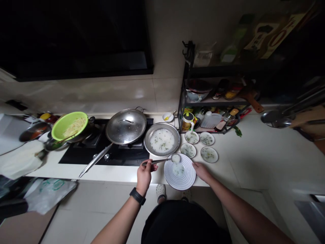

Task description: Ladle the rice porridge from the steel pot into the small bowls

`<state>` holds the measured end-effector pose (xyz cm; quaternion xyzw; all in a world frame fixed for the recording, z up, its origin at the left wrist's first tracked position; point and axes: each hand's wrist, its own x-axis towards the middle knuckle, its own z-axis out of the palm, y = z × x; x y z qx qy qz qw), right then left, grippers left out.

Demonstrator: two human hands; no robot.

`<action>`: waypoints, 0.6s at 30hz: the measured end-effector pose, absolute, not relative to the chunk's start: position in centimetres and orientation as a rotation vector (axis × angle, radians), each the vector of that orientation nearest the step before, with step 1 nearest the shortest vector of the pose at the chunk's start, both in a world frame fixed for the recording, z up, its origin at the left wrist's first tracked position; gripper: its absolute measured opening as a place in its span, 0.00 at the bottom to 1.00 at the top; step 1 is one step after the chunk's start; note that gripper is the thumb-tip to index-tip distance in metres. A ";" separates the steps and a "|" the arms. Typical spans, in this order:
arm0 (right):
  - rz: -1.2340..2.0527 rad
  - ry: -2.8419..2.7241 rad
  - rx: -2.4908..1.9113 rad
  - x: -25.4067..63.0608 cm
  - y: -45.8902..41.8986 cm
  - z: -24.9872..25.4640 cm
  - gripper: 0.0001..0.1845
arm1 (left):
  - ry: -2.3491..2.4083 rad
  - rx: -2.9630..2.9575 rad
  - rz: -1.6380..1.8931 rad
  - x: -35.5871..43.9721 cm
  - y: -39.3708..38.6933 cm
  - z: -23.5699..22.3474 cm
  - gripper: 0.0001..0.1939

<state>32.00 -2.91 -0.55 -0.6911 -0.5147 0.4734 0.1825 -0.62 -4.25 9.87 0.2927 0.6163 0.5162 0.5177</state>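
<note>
My left hand (144, 174) is closed around the dark handle of a ladle (175, 158). Pale liquid fills the ladle's bowl, which is over the far part of a blue-and-white patterned plate (188, 178). My right hand (202, 171) grips that plate by its right rim, with the thumb at the edge. A small pool of whitish batter (178, 169) with green bits lies in the plate's middle. Just beyond the ladle stands a round metal pan (146, 145) holding more of this batter. Several small plates, among them a near right one (209, 154), carry the same mixture.
A lidded frying pan (126, 126) sits on the black stove (76, 155), its long handle (95, 160) jutting toward the counter edge. A green basin (57, 127) is farther left. Behind the small plates stands a condiment rack (213, 103). A small bowl with a spoon (168, 117) is by the wall.
</note>
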 end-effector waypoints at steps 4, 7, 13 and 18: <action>1.340 -1.443 -1.946 32.0 -2.9 -0.7 0.26 | 1.504 0.978 1.162 0.0 -6.2 8.7 0.23; 1.344 -1.440 -1.943 32.0 -3.0 -0.8 0.27 | 1.445 1.472 1.040 0.1 -7.4 8.4 0.15; 1.345 -1.445 -1.918 32.1 -3.0 -0.9 0.27 | 0.913 2.468 0.798 -0.7 -8.5 8.0 0.21; 1.329 -1.461 -1.919 32.1 -2.9 -1.1 0.26 | 0.840 2.490 0.819 -0.8 -8.8 7.7 0.21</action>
